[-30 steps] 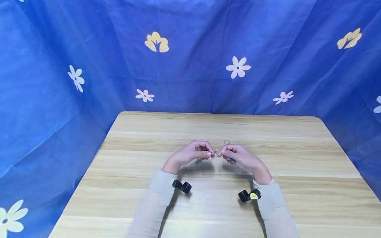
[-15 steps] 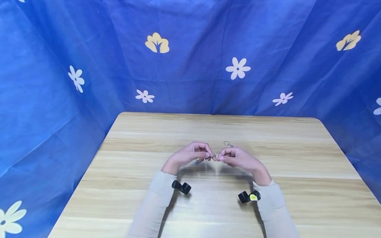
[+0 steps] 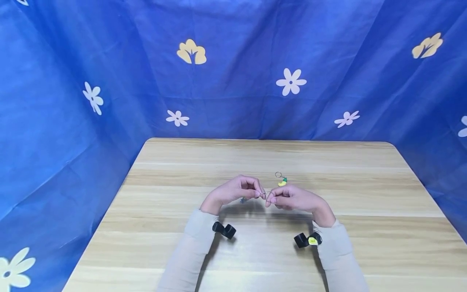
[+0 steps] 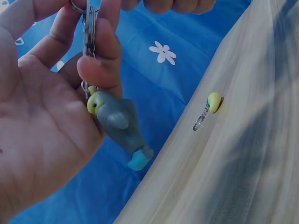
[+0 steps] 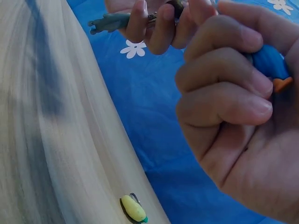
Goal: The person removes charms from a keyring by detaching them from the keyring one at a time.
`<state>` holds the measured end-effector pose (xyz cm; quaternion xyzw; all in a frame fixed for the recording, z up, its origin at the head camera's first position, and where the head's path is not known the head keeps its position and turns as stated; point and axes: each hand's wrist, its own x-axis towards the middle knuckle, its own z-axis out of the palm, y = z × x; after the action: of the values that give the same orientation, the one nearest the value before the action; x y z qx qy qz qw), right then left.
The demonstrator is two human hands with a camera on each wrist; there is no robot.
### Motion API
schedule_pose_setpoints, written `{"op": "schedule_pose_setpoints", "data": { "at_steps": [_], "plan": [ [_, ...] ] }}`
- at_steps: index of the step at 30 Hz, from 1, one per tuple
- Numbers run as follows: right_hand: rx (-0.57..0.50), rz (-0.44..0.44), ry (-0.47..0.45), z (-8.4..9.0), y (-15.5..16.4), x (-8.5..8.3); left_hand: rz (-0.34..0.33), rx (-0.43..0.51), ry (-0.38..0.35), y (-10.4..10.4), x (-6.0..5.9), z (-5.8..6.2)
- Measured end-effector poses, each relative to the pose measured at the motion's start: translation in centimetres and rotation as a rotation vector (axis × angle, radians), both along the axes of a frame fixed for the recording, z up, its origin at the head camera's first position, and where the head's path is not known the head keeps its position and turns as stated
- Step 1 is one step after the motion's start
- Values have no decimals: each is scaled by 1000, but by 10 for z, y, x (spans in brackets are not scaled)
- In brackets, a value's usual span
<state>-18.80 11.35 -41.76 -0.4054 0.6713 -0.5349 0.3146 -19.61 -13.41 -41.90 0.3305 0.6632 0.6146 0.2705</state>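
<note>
Your left hand [image 3: 233, 192] pinches the key ring [image 4: 88, 23] with its grey charm [image 4: 121, 128] hanging below, your right hand [image 3: 292, 198] curls round a blue charm [image 5: 271, 60], fingertips nearly touching.

Grey-and-teal charm [image 4: 120, 128], yellow charm [image 3: 282, 183], blue flowered cloth [image 3: 233, 69]

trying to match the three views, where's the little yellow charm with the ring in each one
Head: yellow charm on the table, just beyond the right hand.
Left wrist: right of centre on the wood.
Right wrist: bottom centre.
Shared landmark: the table's edge against the blue cloth.
</note>
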Motion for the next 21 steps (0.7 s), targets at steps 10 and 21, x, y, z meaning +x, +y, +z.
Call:
{"op": "schedule_pose_setpoints", "data": {
  "at_steps": [10, 21],
  "plan": [
    [-1, -69, 40, -1, 0, -1, 79, -2, 6, 2, 1, 1],
    [20, -121, 62, 2, -4, 1, 166, -19, 11, 6, 2, 1]
  ]
}}
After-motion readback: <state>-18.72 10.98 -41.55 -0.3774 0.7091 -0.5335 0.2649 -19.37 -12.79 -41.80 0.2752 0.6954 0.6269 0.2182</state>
